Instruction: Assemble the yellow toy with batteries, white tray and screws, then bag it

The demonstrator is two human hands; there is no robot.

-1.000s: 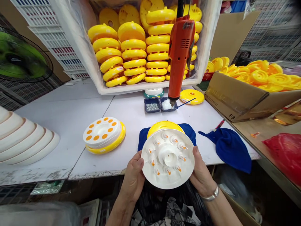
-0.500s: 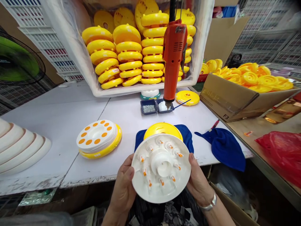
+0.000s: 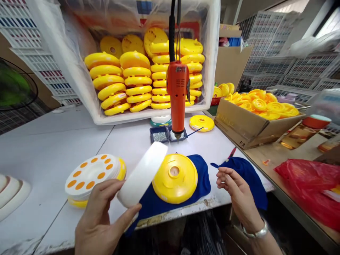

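My left hand [image 3: 106,209] grips a white round plastic cover [image 3: 143,175] by its edge, thumb below and fingers above. The cover is tilted nearly edge-on, so its inside is hidden. Just right of it, a yellow plastic disc [image 3: 183,180] with a hole in its middle lies on a blue cloth [image 3: 203,173]. My right hand [image 3: 236,194] is raised right of that cloth, its fingers loosely curled and apart from the thumb, with nothing visible in them. Beyond the yellow disc hangs an orange electric screwdriver [image 3: 177,97], bit pointing down.
White discs with orange dots [image 3: 87,173] are stacked at left. Dark trays [image 3: 159,136] hold small screws and something white. A lined white crate [image 3: 99,117] of stacked yellow discs stands behind. At right are a second blue cloth [image 3: 247,177], a cardboard box [image 3: 233,125] and a red bag [image 3: 305,184].
The white cover has gone from both hands to my left hand alone, moved left and turned on edge. My right hand has let go and moved right. The view has shifted.
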